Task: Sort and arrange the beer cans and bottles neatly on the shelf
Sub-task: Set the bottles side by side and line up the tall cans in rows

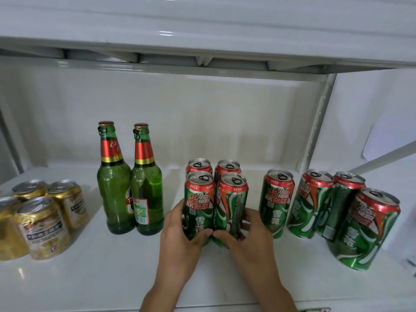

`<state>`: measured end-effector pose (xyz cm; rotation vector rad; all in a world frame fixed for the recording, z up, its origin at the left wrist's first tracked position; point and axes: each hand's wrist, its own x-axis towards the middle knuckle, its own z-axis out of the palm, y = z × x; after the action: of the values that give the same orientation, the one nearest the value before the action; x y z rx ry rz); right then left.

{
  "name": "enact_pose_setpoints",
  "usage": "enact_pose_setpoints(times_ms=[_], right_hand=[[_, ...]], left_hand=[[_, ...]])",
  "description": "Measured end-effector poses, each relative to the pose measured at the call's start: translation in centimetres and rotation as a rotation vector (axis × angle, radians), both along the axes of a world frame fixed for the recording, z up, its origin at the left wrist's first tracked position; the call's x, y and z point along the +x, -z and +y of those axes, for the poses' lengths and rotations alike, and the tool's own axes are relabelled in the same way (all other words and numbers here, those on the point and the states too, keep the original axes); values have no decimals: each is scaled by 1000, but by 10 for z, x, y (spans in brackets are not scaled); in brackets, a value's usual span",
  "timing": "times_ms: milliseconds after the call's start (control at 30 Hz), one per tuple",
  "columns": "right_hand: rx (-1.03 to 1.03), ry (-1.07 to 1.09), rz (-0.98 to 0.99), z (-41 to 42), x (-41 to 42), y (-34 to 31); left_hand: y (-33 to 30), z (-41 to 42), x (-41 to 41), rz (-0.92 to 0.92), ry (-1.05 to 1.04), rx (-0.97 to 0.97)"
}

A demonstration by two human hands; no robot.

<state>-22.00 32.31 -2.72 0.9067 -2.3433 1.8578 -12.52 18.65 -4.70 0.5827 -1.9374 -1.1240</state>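
Two green-and-red beer cans upright at mid-shelf, long axes vertical, pull-tab tops up, touching side by side. My left hand (180, 228) wraps the front left can (199, 199), thumb across its lower front, fingers round the left side. My right hand (249, 235) wraps the front right can (233, 203), thumb on its lower front, fingers curled round the right side. Thumb tips nearly meet where the two cans touch. Printed label on the left can faces me; the right can shows its swirl pattern.

Directly behind, two more of the same cans: back left can (199, 165) and back right can (227, 166), upright, making a two-by-two block with the front pair.

Left of the block, two green glass beer bottles, left bottle (113, 183) and right bottle (147, 188), upright, necks up, caps on, touching each other.

Far left, a cluster of gold cans (42, 224), upright, tight together.

Right of the block, apart from it, a lone green can (278, 201), then three more green cans (333, 203) bunched close, all upright; the nearest sits furthest forward.

All on the white shelf (101, 278), another shelf board above.
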Motion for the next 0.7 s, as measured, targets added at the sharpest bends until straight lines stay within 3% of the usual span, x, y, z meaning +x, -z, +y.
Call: enact_pose_setpoints(times_ms=[267, 367, 433, 533, 633, 700], right_hand=[[-23, -50, 8, 1, -1, 4], [-64, -85, -40, 18, 5, 7], [-119, 26, 55, 44, 9, 4], [-257, 340, 389, 96, 4, -5], [-388, 621, 445, 142, -18, -6], [-456, 732, 359, 165, -39, -2]], left_hand=[[1, -3, -2, 11, 34, 23], [-7, 11, 6, 22, -45, -20], [-19, 30, 17, 100, -213, -90], [-39, 72, 23, 406, -313, -501], [-48, 111, -3, 462, -66, -684], [-53, 132, -30, 369, 143, -632]])
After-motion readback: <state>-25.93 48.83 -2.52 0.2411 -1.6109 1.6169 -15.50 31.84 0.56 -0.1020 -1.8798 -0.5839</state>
